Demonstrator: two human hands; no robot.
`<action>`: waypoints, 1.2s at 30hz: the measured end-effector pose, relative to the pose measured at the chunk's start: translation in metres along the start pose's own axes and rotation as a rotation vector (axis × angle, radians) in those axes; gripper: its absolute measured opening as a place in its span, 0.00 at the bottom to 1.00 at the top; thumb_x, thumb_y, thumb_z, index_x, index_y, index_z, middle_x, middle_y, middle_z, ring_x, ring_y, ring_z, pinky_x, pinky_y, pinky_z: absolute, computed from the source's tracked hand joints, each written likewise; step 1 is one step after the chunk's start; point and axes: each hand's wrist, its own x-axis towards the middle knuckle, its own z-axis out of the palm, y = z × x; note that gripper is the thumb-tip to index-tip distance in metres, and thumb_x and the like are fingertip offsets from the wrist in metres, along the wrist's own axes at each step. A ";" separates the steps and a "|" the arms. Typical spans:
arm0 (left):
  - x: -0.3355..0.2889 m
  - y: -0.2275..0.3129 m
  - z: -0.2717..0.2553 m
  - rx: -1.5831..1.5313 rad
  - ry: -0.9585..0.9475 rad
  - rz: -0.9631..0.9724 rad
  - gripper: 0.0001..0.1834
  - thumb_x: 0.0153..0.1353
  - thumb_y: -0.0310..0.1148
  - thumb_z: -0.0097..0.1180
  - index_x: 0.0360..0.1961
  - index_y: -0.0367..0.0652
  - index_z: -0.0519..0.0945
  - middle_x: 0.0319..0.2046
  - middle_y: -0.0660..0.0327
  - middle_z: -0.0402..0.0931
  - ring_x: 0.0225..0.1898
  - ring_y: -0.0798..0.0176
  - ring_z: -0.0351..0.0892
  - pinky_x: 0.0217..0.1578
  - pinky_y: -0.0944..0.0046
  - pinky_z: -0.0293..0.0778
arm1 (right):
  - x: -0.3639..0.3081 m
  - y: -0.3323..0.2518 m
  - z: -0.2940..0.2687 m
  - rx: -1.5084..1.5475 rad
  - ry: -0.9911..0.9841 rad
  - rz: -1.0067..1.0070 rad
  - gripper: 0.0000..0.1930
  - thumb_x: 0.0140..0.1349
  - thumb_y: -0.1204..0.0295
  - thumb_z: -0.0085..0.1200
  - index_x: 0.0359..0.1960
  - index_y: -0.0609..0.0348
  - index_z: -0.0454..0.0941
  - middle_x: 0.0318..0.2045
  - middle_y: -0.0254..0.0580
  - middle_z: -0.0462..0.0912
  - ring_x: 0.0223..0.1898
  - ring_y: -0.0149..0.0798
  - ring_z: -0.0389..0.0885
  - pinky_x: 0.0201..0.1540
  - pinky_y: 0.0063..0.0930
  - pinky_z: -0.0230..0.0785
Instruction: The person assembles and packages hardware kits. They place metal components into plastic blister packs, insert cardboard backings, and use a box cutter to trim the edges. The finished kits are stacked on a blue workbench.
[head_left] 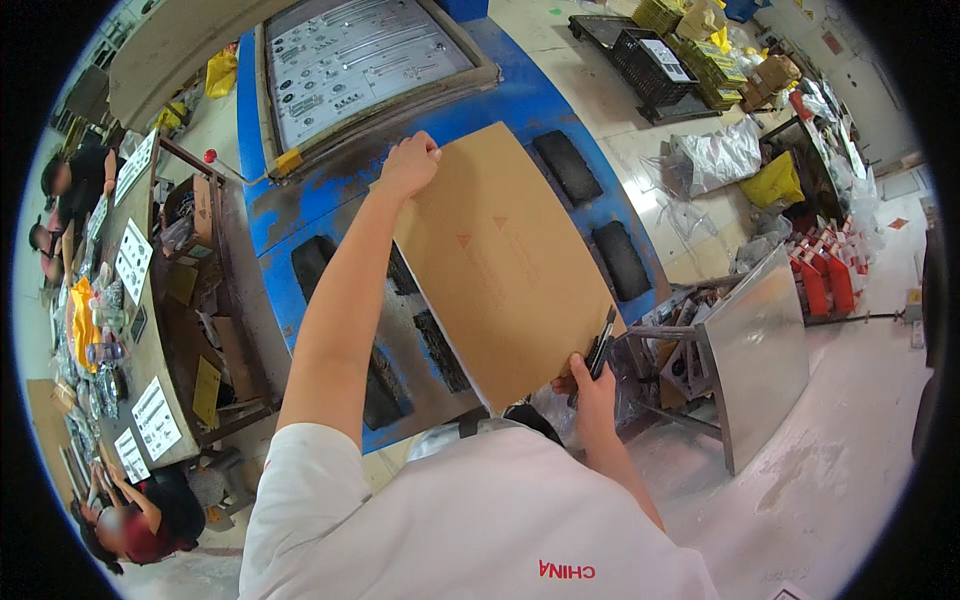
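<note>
A flat brown cardboard sheet (pixel 505 255) with small red printed marks lies tilted across the blue machine bed in front of me. At its far left corner, my left hand (pixel 408 168) is closed on the edge, fingers bent over it. My right hand (pixel 590 388) is at the near right corner, closed around a slim black tool (pixel 602 345) that looks like a utility knife. The right fingers are close to the cardboard's edge; whether they also grip it I cannot tell. Under and around the sheet, black foam blocks (pixel 567 168) sit on the blue bed (pixel 285 225).
Beyond the sheet stands a framed panel (pixel 365 65) showing pictured parts. A metal cart (pixel 755 350) holding scraps is at my right. On the left, people (pixel 130 530) work at a long table (pixel 165 350). Crates (pixel 655 75) and bags stand at the far right.
</note>
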 end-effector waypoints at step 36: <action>-0.427 0.225 0.239 -1.353 0.401 -0.636 0.21 0.79 0.42 0.54 0.53 0.30 0.83 0.47 0.56 0.86 0.48 0.65 0.86 0.50 0.67 0.78 | 0.251 -0.193 0.276 -1.495 -1.163 -0.973 0.20 0.71 0.51 0.58 0.42 0.58 0.80 0.38 0.47 0.85 0.40 0.46 0.82 0.44 0.44 0.71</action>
